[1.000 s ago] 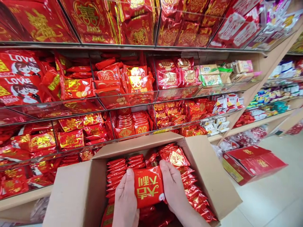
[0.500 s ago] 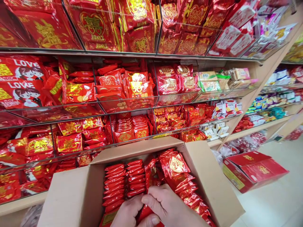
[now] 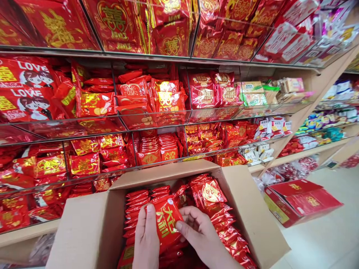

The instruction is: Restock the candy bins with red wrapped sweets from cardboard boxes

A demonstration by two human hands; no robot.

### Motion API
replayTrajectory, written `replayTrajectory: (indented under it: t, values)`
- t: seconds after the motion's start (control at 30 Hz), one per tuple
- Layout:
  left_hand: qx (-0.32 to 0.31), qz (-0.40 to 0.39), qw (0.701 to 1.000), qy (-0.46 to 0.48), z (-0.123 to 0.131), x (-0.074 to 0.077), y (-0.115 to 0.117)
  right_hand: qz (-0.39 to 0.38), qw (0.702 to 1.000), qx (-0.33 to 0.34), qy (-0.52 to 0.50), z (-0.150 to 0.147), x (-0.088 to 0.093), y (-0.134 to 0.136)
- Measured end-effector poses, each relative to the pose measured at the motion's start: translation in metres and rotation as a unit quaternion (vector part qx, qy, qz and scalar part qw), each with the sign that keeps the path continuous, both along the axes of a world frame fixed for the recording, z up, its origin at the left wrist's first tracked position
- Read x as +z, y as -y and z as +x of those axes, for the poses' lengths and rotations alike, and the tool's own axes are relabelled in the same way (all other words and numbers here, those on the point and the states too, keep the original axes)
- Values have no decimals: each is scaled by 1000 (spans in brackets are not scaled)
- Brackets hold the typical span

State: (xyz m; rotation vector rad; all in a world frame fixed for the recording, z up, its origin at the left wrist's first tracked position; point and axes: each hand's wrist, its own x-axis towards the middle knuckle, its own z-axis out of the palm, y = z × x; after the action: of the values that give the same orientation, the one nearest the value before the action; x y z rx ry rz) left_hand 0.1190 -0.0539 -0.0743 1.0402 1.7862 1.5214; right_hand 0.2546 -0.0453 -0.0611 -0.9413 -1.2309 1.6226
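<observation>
Between my two hands is a red foil packet (image 3: 167, 224) with gold lettering, tilted up so its front faces me. My left hand (image 3: 147, 235) grips its left side, thumb along the edge. On the right side, my right hand (image 3: 198, 229) pinches the packet between thumb and fingers. Both hands are over an opened cardboard box (image 3: 84, 220). Inside the box, similar red packets (image 3: 136, 213) stand in tight rows on the left, and another row of packets (image 3: 221, 220) fills the right. Whether more than one packet is held cannot be made out.
Behind the box rises a shelf unit (image 3: 157, 56) with clear dividers, full of red and gold packets. A red carton (image 3: 303, 201) sits on the pale floor (image 3: 316, 239) at the right. The box's flaps (image 3: 258, 209) spread outward.
My hands have lifted a red packet out of the box's middle and turned its lettered face toward me. They have moved apart to its two sides. The view has shifted slightly.
</observation>
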Motion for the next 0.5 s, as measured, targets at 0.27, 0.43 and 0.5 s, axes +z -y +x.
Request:
replayTrajectory:
  t: [0.27,0.43,0.5]
  values:
    - [38,156,965,-206,-61,62,-15,291,928,-114,202,30,64,-76]
    - [17,90,870,-484,-116,71,-49,442,752,-91,480,17,101,-165]
    - [-9,52,855,-516,-123,62,-57,441,711,-36,546,6,102,-189]
